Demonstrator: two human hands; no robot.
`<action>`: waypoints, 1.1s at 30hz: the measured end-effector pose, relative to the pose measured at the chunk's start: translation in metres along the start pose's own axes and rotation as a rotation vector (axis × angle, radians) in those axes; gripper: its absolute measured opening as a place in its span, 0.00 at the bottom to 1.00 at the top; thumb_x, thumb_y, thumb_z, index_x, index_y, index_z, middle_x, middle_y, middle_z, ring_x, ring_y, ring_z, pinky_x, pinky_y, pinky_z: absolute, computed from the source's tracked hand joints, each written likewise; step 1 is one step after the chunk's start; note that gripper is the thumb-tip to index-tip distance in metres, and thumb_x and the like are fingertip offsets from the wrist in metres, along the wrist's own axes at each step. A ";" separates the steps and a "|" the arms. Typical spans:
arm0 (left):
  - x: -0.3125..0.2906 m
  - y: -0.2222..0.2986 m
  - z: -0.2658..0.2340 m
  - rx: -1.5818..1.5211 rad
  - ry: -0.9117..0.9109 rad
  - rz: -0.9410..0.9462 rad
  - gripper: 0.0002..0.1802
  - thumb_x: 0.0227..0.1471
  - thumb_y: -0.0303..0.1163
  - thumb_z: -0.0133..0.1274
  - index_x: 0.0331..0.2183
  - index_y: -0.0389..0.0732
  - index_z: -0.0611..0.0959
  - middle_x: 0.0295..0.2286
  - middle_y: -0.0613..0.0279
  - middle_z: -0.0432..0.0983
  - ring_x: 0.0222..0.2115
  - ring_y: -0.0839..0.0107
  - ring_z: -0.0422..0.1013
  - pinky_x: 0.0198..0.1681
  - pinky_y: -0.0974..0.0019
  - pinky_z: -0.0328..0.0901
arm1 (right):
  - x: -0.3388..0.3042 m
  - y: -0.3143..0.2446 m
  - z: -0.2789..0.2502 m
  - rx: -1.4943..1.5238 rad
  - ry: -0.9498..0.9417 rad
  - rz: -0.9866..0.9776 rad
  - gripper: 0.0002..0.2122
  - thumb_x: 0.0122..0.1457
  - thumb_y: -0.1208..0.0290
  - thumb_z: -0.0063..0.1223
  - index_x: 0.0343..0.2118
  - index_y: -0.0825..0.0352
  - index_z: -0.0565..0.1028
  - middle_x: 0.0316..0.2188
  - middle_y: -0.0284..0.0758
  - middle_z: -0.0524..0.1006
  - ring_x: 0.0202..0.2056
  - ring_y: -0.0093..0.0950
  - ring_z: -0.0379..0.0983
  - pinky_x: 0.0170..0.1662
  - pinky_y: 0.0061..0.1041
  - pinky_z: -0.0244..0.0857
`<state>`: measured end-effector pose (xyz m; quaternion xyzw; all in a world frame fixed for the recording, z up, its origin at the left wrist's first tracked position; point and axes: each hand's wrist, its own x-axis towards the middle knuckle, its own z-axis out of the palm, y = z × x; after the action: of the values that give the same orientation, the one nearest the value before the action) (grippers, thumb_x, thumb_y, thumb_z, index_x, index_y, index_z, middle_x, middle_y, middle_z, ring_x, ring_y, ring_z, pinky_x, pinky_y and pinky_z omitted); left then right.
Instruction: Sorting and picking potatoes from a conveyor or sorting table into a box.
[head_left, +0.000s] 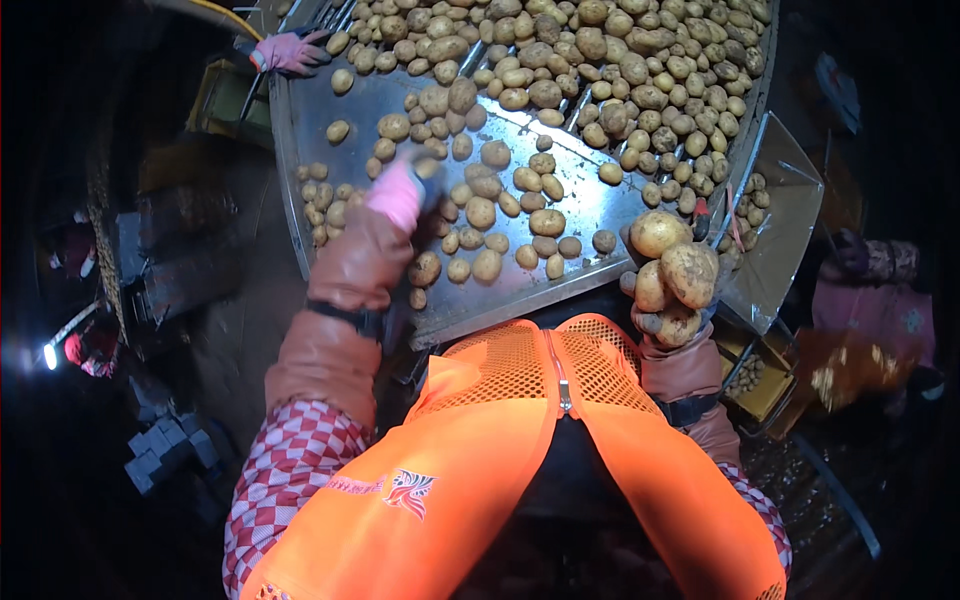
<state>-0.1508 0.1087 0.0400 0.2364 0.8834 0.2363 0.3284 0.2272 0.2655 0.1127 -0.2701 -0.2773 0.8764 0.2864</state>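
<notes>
Loose potatoes (480,213) lie scattered over a metal sorting table (360,110) in front of me. My left hand (402,190), in a pink glove with grey fingers, reaches over the left middle of the table. Motion smears its fingers; a potato (428,168) shows right at them, but whether it is gripped is unclear. At the table's near right corner, my right hand (648,322) cradles several large potatoes (688,275) against my forearm. Grey glove fingertips show around their left side, and the potatoes hide most of the palm.
A dense heap of potatoes (640,70) covers rollers at the far side. Another person's pink-gloved hand (290,52) rests at the far left edge. Right of the table stands a metal chute (780,220) with potatoes beside it. A yellow crate (765,385) sits below it.
</notes>
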 end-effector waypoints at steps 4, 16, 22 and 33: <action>-0.043 0.103 0.013 0.587 -0.248 0.069 0.26 0.49 0.33 0.57 0.52 0.44 0.79 0.52 0.43 0.72 0.52 0.47 0.70 0.55 0.51 0.65 | 0.004 0.005 0.009 -0.098 -0.070 -0.165 0.40 0.60 0.35 0.45 0.53 0.77 0.67 0.34 0.44 0.74 0.17 0.28 0.62 0.21 0.29 0.62; -0.023 0.111 0.050 0.831 -0.290 0.312 0.32 0.45 0.34 0.62 0.53 0.42 0.74 0.49 0.48 0.75 0.54 0.53 0.69 0.53 0.56 0.67 | -0.002 0.016 0.023 0.052 0.226 -0.044 0.40 0.57 0.27 0.40 0.48 0.69 0.72 0.31 0.42 0.73 0.18 0.30 0.61 0.19 0.31 0.58; -0.024 0.075 0.023 0.180 -0.163 0.163 0.25 0.53 0.42 0.59 0.52 0.48 0.75 0.38 0.52 0.79 0.35 0.55 0.78 0.36 0.55 0.73 | -0.007 0.001 0.002 -0.012 -0.014 0.029 0.37 0.57 0.27 0.40 0.40 0.65 0.75 0.26 0.41 0.73 0.16 0.32 0.62 0.14 0.29 0.57; -0.015 0.087 0.005 -1.337 -0.706 0.200 0.40 0.64 0.63 0.34 0.57 0.35 0.71 0.49 0.47 0.74 0.39 0.58 0.77 0.34 0.62 0.76 | 0.010 0.004 -0.018 0.102 -0.086 0.079 0.52 0.54 0.23 0.37 0.51 0.84 0.66 0.33 0.44 0.74 0.17 0.20 0.63 0.18 0.17 0.60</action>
<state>-0.1151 0.1688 0.0933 0.1277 0.3693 0.6600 0.6416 0.2299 0.2748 0.0945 -0.2279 -0.2334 0.9109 0.2526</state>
